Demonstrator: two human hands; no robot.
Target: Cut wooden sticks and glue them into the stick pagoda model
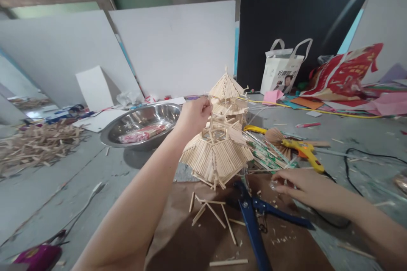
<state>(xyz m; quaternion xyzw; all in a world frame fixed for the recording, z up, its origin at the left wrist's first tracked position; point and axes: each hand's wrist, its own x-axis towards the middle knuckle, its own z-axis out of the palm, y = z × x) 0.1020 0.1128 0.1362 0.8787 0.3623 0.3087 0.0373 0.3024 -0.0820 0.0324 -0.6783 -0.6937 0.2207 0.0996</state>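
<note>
My left hand [197, 113] is closed, its fingertips bent together beside the upper part of a small wooden-stick model building [219, 154]. Whatever those fingers pinch is hidden. The nearer part of the model has a wide, sloping roof of thin sticks and an open frame on top. Behind it rises a pointed stick roof [226, 84]. To the right, above the brown board, my right hand [297, 184] has curled fingers with a small clear, shiny bit [273, 185] at their tips. Blue-handled cutters [251, 216] lie open just left of that hand.
Loose sticks [219, 214] lie on the brown board [181, 241]. A yellow glue gun [303, 152] with a black cord rests at right. At left are a steel basin [111, 135] holding a packet and a stick pile [38, 144]. A white bag [281, 70] stands behind.
</note>
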